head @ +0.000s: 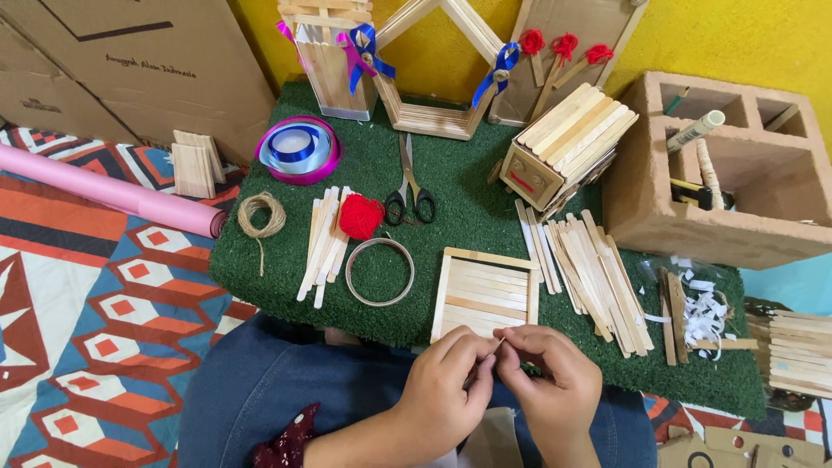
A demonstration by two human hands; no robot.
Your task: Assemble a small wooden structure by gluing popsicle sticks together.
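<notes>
**Currently on the mat: craft-stick work, listed left to right**

Presently lying at far left: a pink paper roll [104, 186], resting across the patterned rug. Just beside it, a short stack of cut sticks [192, 163] and a coil of twine [261, 215] are sitting at the edge of the green turf mat [468, 217]. A ribbon spool [297, 149], blue and purple, is standing behind a loose bundle of craft sticks [325, 243]. A red yarn ball [360, 216] is touching that bundle; a flat ring [380, 271] is lying just below it. Scissors [409, 186] are lying closed, mid-mat.

Centre: a square stick panel [485, 295] is lying flat, just beyond the hands.

The left hand [442, 390] and right hand [550, 386] are meeting fingertip to fingertip over the lap, both pinched narrow on a thin sliver [500, 345] that is poking up between them; what it is cannot be told. Judged step: preparing a small piece near the panel. The next move is likely calling for a steady pinch and a short reach forward.

Right: a spread of loose sticks [598, 277], a stick box [568, 143] and a hollow block [728, 165] holding tools.
</notes>
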